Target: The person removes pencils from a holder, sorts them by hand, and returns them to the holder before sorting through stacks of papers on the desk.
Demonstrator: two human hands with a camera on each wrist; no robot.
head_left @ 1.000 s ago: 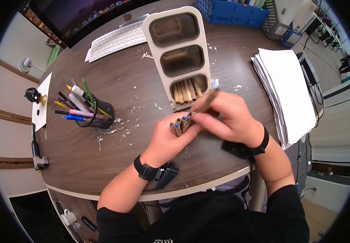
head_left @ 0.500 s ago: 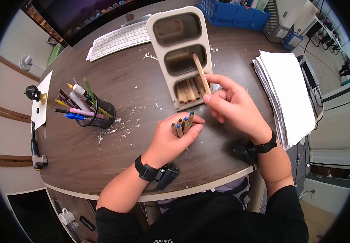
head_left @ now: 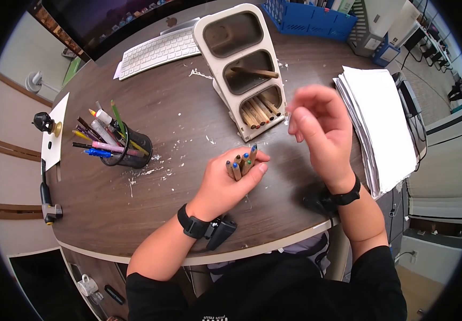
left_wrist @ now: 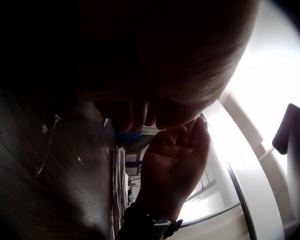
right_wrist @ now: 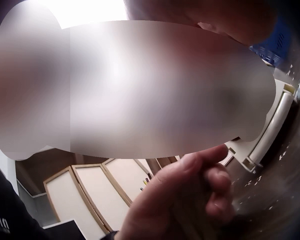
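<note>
My left hand [head_left: 223,184] grips a small bunch of wooden colored pencils [head_left: 237,171], their ends showing blue, green and dark above the fist. Apart from it on the right, my right hand [head_left: 322,131] is raised with loosely bent fingers and nothing in them. Just beyond both hands stands a pale three-compartment organizer [head_left: 217,60]. One pencil [head_left: 255,71] lies slantwise across its middle compartment, while several pencils [head_left: 258,112] lie side by side in the nearest one. The right wrist view catches the left hand [right_wrist: 185,180] too, and the left wrist view shows the right palm [left_wrist: 170,162].
To the left stands a black mesh cup [head_left: 134,150] full of pens. A white keyboard [head_left: 158,53] lies at the back, near a blue basket [head_left: 311,22]. Stacked papers [head_left: 378,123] lie at the right, and white scraps [head_left: 156,159] dot the desk.
My right hand carried a pencil from beside the left hand to the organizer's middle compartment, let it go and drew back. The organizer has turned slightly. The left hand keeps its grip.
</note>
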